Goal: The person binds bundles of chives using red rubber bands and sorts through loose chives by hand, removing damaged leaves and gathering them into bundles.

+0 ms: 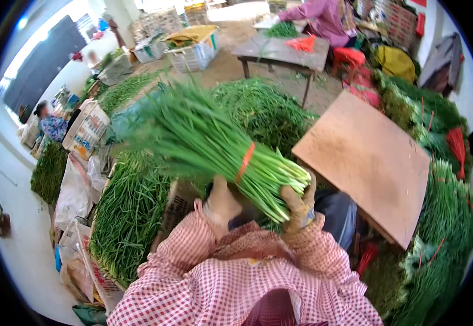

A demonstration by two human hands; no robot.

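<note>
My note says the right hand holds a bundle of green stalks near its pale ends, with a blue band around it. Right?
Only the colour is off: the head view shows an orange band around the bundle, which the right hand holds near its pale ends.

Two hands [223, 204], one held bunch [209, 130], one band [245, 162] on it, one board [364, 168], one table [255, 48], one stool [349, 54], at least three other people [326, 23]; the stacked bunches [442, 190] overlap too much to count.
</note>
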